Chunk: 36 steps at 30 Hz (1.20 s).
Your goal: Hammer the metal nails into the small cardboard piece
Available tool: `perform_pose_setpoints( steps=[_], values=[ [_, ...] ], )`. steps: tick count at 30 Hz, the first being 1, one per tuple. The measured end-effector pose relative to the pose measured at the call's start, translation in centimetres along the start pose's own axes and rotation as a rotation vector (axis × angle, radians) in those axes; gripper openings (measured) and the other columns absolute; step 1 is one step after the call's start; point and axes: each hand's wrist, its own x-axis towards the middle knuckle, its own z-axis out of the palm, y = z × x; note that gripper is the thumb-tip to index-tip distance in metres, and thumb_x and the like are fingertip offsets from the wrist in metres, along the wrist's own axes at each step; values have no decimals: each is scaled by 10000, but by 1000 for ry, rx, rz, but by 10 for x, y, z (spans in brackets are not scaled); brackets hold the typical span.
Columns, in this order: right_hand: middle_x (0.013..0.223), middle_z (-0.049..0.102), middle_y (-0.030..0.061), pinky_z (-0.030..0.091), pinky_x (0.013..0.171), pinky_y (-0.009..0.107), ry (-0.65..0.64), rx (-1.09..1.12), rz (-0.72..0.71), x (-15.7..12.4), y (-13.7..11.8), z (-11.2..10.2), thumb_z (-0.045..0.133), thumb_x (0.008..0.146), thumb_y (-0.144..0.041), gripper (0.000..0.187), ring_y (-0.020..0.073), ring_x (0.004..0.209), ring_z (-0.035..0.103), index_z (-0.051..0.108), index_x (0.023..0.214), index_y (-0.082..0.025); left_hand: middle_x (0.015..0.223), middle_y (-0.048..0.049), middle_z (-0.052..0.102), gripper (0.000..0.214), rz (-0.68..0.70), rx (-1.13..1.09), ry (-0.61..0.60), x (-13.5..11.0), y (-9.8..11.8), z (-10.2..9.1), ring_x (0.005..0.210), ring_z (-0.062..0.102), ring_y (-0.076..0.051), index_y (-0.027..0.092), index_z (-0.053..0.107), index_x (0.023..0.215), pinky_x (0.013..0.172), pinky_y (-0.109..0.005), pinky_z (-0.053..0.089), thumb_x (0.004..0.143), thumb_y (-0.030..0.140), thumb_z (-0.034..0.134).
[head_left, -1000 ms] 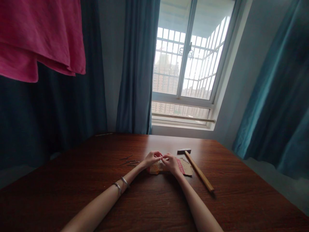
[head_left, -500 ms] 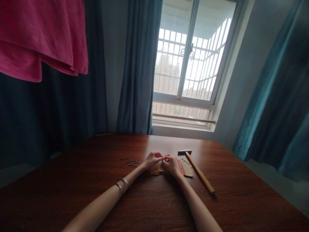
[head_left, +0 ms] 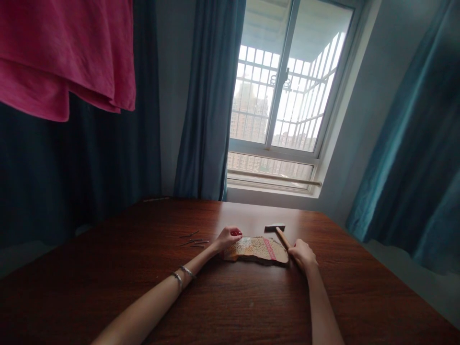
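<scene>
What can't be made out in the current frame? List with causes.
All in the head view:
- Near end of the hammer handle: hidden by the right hand.
- What is at the fingertips of the left hand: too small.
- Upper left part of the patterned board: covered by the left hand.
- Full shape of the pink cloth: cut off by the top and left edges.

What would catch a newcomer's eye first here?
Likely the bright window beyond the brown table, then the pink cloth hanging at upper left. On the table, the left hand seems to pinch a thin piece over a patterned board, while the right hand grips the hammer beside it.
</scene>
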Motion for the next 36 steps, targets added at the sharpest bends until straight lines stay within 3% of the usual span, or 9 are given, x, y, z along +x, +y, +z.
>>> perform_pose_setpoints(
  steps=[6,12,17,19,22,24,26,36],
  values=[
    [923,629,134,409,655,317,-96,-39,-12,-5,4,6,523,663,-263,231,261,864,593,601,853,-157,697,-58,650,277,15,-16,-10,0,-2,1,637,573,-143,101,653,769,571,-221,415,678,352,582],
    [949,603,149,399,654,290,-23,69,-52,-10,-2,4,469,746,-324,215,238,872,574,559,845,-156,694,-56,653,272,23,-24,-11,0,-4,1,635,572,-141,100,657,772,574,-220,412,676,344,583],
    [766,591,71,388,477,227,-14,325,-75,-23,-16,6,396,804,-385,268,129,571,546,530,847,-156,710,-57,659,272,10,-37,-8,0,-5,2,656,578,-144,102,659,768,589,-220,420,669,346,588],
    [682,546,19,333,382,193,-122,682,-90,-31,-27,5,433,793,-410,277,72,429,452,515,876,-158,706,-55,658,276,9,-20,-6,-1,-4,2,655,577,-144,101,660,766,589,-219,419,667,348,589],
    [580,446,-48,220,313,140,-467,1276,-62,-44,-41,0,566,726,-379,294,13,342,307,517,912,-157,699,-51,656,280,2,11,-3,-1,-3,1,643,572,-141,102,663,763,579,-219,413,668,355,586],
    [549,401,-69,165,298,118,-700,1426,-26,-55,-48,-2,593,709,-340,321,-5,330,254,520,959,-153,693,-46,656,277,-1,31,2,-1,-2,1,635,570,-140,107,663,760,578,-220,410,671,356,583],
    [545,382,-76,133,290,109,-836,1463,-9,-65,-53,-3,602,701,-317,342,-13,328,234,517,988,-150,689,-43,656,269,2,41,3,-2,-1,0,633,571,-142,112,664,758,580,-222,409,673,353,580],
    [569,418,-73,164,249,132,-855,1382,-130,-98,-61,-1,608,682,-473,508,-2,306,254,496,1084,-182,715,-46,660,240,7,0,-4,-4,6,0,673,578,-152,110,656,739,617,-234,417,674,332,591]
  ],
)
